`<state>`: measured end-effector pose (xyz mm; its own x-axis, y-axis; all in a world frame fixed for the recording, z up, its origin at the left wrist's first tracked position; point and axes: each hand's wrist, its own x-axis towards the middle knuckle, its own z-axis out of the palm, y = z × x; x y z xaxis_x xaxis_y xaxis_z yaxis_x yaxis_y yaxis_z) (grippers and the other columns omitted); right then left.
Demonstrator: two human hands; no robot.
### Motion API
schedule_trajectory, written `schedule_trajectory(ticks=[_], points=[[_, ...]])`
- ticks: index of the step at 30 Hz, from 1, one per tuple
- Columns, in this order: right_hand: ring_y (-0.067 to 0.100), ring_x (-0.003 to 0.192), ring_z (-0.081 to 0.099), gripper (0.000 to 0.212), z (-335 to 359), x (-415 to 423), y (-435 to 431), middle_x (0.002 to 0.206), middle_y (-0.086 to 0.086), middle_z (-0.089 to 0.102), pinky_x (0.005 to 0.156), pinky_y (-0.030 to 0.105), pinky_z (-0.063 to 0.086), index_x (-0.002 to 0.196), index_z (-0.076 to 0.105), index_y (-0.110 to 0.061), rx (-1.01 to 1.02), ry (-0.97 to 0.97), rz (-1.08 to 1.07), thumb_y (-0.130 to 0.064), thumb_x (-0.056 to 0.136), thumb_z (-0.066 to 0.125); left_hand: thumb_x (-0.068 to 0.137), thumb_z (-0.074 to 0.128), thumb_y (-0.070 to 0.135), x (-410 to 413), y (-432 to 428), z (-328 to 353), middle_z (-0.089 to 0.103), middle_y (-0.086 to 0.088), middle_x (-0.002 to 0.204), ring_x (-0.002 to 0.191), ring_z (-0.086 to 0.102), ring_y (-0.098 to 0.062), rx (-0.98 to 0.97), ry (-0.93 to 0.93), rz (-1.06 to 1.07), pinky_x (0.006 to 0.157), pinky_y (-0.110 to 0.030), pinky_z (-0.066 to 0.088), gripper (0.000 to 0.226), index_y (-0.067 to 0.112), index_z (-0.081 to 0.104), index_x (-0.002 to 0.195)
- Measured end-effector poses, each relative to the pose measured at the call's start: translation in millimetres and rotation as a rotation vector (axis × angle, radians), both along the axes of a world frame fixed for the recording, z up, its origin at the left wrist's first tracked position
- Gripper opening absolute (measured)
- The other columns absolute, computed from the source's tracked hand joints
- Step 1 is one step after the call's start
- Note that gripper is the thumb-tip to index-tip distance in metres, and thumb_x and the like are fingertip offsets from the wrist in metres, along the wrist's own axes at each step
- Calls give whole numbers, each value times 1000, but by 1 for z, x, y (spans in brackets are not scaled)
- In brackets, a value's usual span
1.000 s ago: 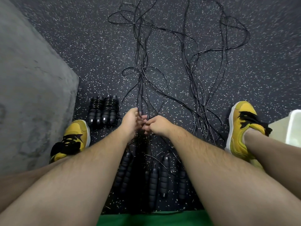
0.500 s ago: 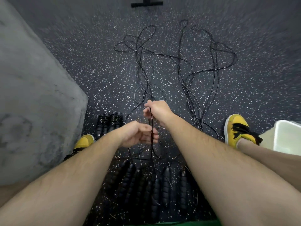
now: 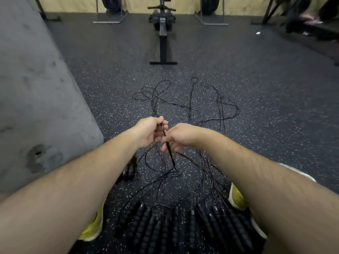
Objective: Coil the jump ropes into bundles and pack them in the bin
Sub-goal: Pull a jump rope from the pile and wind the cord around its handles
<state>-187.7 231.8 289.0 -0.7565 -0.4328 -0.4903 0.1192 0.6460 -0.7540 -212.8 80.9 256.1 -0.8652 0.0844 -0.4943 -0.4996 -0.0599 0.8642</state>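
Both grips hold one thin black jump-rope cord: the left hand pinches it higher, the right hand just beside, lower. The cord runs lengthwise from the black ribbed foam handles by the feet out across the speckled dark rubber floor.

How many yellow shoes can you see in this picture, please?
2. One yellow shoe lies under the left forearm, the other under the right forearm; both are partly hidden.

Black jump ropes (tangled), handles nearest
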Motion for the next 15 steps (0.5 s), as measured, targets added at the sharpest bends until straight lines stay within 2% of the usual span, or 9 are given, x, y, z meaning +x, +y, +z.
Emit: schedule_trajectory(ticks=[2,4,7,9,10,11,13,15], points=[[8,74,62,14,19,9,8,94,-3,78,74,29,51,97,66,-11,-74,92,-26,-19,101,54,104,53,29,2,-1,36,64,3,76,64,53,-12,-82,85,-68,50,-24,40,24,14,69,94],[13,75,55,15,34,20,12,93,-8,78,66,30,47,98,63,-13,-139,198,-59,-25,102,54,104,54,32,3,0,66,62,3,78,64,50,-11,-148,179,-100,50,-24,39,25,14,72,99],[13,63,48,17,55,26,11,79,-17,75,61,29,36,96,67,-13,-257,373,-181,-24,102,55,107,47,35,10,4,97,58,-2,72,57,48,-16,-141,324,-169,52,-27,36,33,11,69,111],[4,53,47,21,68,21,10,74,-18,72,57,27,36,88,70,-14,-319,491,-278,-24,101,56,108,41,42,21,7,105,56,1,67,59,47,-16,-131,399,-193,56,-30,35,40,12,68,107],[2,53,48,22,73,17,9,78,-11,73,57,24,38,89,71,-14,-342,535,-324,-25,100,57,108,40,46,28,7,105,57,3,69,64,46,-16,-114,405,-194,59,-30,36,41,16,67,100],[1,54,51,21,76,13,11,82,-4,74,58,21,40,93,73,-14,-365,560,-366,-26,100,57,107,39,49,36,6,102,62,4,75,70,47,-16,-79,392,-204,62,-30,38,42,18,66,98],[-2,57,56,19,79,7,15,82,-3,74,61,15,45,101,74,-14,-430,566,-420,-21,101,57,106,42,47,50,3,91,73,1,100,81,53,-16,-80,372,-325,65,-29,45,39,18,67,115],[1,59,54,18,79,5,19,84,-4,76,60,14,44,104,73,-16,-436,568,-414,-21,101,57,104,54,36,57,2,82,72,1,109,87,60,-14,-314,438,-477,70,-29,50,31,16,65,125]])
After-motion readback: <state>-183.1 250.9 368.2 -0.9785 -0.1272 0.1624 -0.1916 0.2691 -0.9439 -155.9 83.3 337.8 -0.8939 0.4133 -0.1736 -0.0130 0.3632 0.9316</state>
